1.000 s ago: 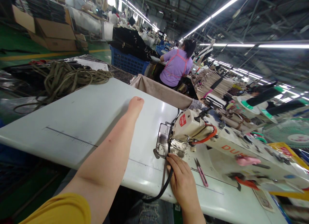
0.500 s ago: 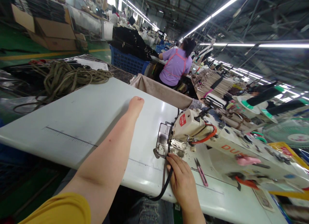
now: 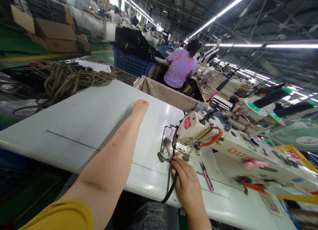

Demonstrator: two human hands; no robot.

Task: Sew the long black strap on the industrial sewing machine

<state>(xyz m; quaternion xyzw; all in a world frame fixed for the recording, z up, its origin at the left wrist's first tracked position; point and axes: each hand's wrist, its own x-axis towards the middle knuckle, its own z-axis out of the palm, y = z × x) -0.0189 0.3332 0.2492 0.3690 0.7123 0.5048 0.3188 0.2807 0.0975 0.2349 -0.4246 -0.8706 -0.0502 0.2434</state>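
Note:
My right hand [image 3: 187, 185] lies by the front of the sewing machine [image 3: 211, 134], fingers bent over a narrow black strap [image 3: 172, 190]. The strap runs under the fingertips toward the needle area, beside the shiny metal plate [image 3: 168, 140], and its other end drops over the table's front edge. The stitching point itself is hidden by the machine head. My left hand [image 3: 141, 107] rests as a fist on the white tabletop [image 3: 81, 114], left of the machine; nothing shows in it. Pink-handled thread snips [image 3: 207, 177] lie right of my right hand.
A tangled bundle of olive cord [image 3: 72, 79] sits at the table's far left. Behind the table hangs a beige cloth bin [image 3: 164, 94]. A co-worker in purple [image 3: 180, 69] sits beyond it, near a blue crate [image 3: 131, 63]. Thread cones [image 3: 269, 102] stand at right.
The hanging part of the black strap has shifted slightly right and drawn in at the table edge. Both hands have stayed almost in place.

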